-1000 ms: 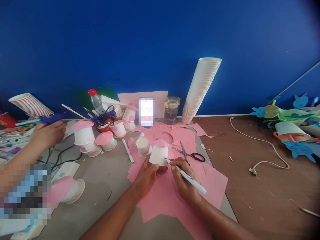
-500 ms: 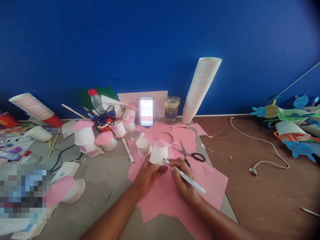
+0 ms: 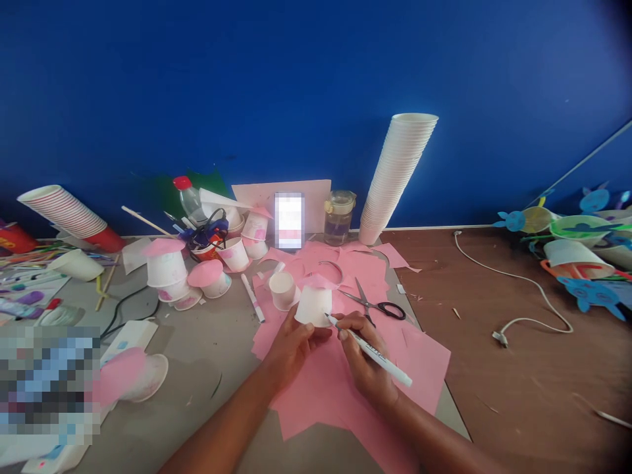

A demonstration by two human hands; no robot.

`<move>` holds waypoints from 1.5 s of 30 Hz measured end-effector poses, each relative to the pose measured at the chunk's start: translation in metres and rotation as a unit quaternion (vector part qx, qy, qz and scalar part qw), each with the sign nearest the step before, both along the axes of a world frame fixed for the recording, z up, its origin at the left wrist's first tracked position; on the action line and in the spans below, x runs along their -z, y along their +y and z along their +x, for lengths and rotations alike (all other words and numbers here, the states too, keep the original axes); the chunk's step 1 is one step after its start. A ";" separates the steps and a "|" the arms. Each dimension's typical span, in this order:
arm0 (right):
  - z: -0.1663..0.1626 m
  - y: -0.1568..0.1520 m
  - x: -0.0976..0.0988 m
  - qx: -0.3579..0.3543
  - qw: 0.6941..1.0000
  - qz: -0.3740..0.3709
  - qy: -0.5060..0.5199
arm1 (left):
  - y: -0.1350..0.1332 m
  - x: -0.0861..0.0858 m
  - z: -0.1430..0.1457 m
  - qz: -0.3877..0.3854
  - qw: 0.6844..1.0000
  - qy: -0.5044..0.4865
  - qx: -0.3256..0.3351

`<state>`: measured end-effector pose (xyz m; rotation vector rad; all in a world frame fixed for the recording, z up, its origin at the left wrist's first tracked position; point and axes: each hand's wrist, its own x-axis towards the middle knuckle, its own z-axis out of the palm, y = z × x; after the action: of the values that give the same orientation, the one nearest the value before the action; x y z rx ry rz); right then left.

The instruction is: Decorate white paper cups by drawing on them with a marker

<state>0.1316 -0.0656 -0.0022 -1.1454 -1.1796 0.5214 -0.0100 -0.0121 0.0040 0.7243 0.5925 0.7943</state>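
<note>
My left hand (image 3: 291, 345) is closed around a small upturned white paper cup (image 3: 313, 305) with a pink paper top, held over a spread of pink paper sheets (image 3: 419, 362). My right hand (image 3: 363, 362) grips a white marker (image 3: 375, 355), and its tip touches the cup's lower right side. Another small white cup (image 3: 283, 289) stands just behind. Black-handled scissors (image 3: 378, 305) lie on the pink paper to the right of the cup.
A tall leaning stack of white cups (image 3: 397, 174) and a glass jar (image 3: 339, 217) stand by the blue wall. Finished pink-topped cups (image 3: 165, 263) sit at left, with a loose marker (image 3: 253, 297). A white cable (image 3: 513, 289) crosses the brown table; colourful crafts (image 3: 577, 257) lie at right.
Another person's hand with a blue glue gun at the far left has withdrawn out of view. My hands and the cup stay almost still; the marker has shifted slightly.
</note>
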 end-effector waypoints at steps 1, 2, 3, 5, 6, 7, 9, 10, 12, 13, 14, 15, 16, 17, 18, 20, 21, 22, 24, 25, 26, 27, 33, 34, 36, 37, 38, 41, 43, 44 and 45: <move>0.000 0.000 0.000 0.002 1.000 0.001 0.012 | 0.000 0.000 0.000 0.002 1.000 0.000 0.001; 0.000 0.000 0.000 0.005 1.000 0.000 0.019 | 0.000 0.000 0.000 0.004 1.000 0.000 0.001; 0.000 0.000 0.000 0.008 1.000 -0.002 0.023 | -0.001 0.000 0.000 0.006 1.000 0.000 0.001; 0.000 0.000 -0.001 0.010 1.000 -0.007 0.023 | -0.001 0.001 -0.001 0.009 1.000 0.001 0.000; 0.000 0.000 0.000 0.009 1.000 -0.008 0.022 | -0.001 0.002 -0.001 0.008 1.000 0.002 -0.001; 0.000 0.000 0.000 0.008 1.000 -0.010 0.021 | -0.001 0.002 0.000 0.007 1.000 0.002 -0.002; -0.001 -0.001 0.003 0.013 0.999 -0.017 0.029 | -0.001 0.001 0.000 0.001 1.000 0.004 -0.005; -0.002 -0.001 0.005 0.017 0.999 -0.021 0.041 | -0.001 0.001 0.001 0.000 1.000 0.003 -0.006; -0.003 -0.002 0.008 0.020 0.997 -0.027 0.069 | 0.000 -0.001 0.001 0.000 1.000 0.002 -0.007; -0.003 -0.002 0.009 0.018 0.996 -0.028 0.079 | 0.000 -0.003 0.002 0.001 1.000 0.001 -0.007; -0.004 -0.002 0.010 0.012 0.996 -0.028 0.082 | 0.000 -0.004 0.002 0.004 1.000 0.000 -0.005; -0.004 -0.002 0.011 0.007 0.996 -0.026 0.080 | 0.000 -0.005 0.002 0.008 1.000 -0.001 -0.002; -0.004 -0.002 0.010 0.002 0.997 -0.024 0.074 | 0.000 -0.005 0.002 0.013 1.000 -0.003 0.001; -0.004 -0.002 0.010 -0.002 0.998 -0.021 0.067 | 0.000 -0.006 0.002 0.018 1.000 -0.004 0.003; -0.003 -0.002 0.009 -0.004 0.998 -0.018 0.060 | 0.000 -0.006 0.002 0.021 1.000 -0.006 0.003; -0.003 -0.002 0.008 -0.006 0.999 -0.010 0.045 | 0.000 -0.005 0.002 0.019 1.000 -0.007 0.001; -0.002 -0.002 0.007 -0.007 0.999 -0.007 0.038 | 0.000 -0.004 0.002 0.014 1.000 -0.005 -0.001; -0.002 -0.002 0.006 -0.009 0.999 -0.005 0.031 | 0.000 -0.003 0.002 0.008 1.000 -0.004 -0.002; -0.002 -0.002 0.003 -0.008 1.000 -0.006 0.018 | 0.000 -0.002 0.001 -0.001 1.000 -0.001 -0.002; -0.001 -0.002 0.001 -0.004 1.000 -0.009 0.011 | 0.000 -0.001 0.001 -0.003 1.000 -0.001 -0.004; -0.001 -0.001 -0.001 0.002 1.000 -0.013 0.003 | 0.000 -0.001 0.001 -0.003 1.000 0.000 -0.006; -0.001 -0.001 -0.003 0.008 1.000 -0.019 -0.005 | 0.000 0.000 0.000 -0.004 1.000 0.001 -0.007; -0.001 -0.001 -0.008 0.012 0.999 -0.025 -0.031 | -0.001 -0.002 0.001 -0.009 1.000 0.002 -0.016; 0.000 -0.001 -0.008 0.011 0.999 -0.022 -0.033 | -0.001 -0.002 0.001 -0.010 1.000 0.001 -0.016; 0.000 -0.001 -0.008 0.008 0.999 -0.018 -0.034 | 0.000 -0.002 0.001 -0.014 1.000 0.004 -0.014; 0.000 -0.001 -0.008 0.007 0.999 -0.018 -0.033 | 0.000 -0.002 0.001 -0.015 1.000 0.005 -0.013; 0.000 0.000 -0.008 0.006 0.999 -0.017 -0.032 | 0.000 -0.002 0.001 -0.015 1.000 0.005 -0.013; 0.000 0.000 -0.008 0.002 1.000 -0.010 -0.028 | 0.000 -0.001 0.001 -0.014 1.000 0.005 -0.011; 0.000 0.001 -0.007 0.003 1.000 -0.003 -0.028 | 0.000 -0.001 0.001 -0.011 1.000 0.006 -0.009; 0.000 0.001 -0.006 0.004 1.000 -0.001 -0.028 | 0.000 -0.002 0.001 -0.009 1.000 0.008 -0.008; 0.000 0.001 -0.006 0.004 1.000 0.000 -0.028 | -0.001 -0.002 0.001 -0.007 1.000 0.009 -0.008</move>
<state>0.1315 -0.0643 0.0038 -1.1706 -1.2223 0.4861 -0.0091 -0.0126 0.0059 0.7149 0.6213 0.7981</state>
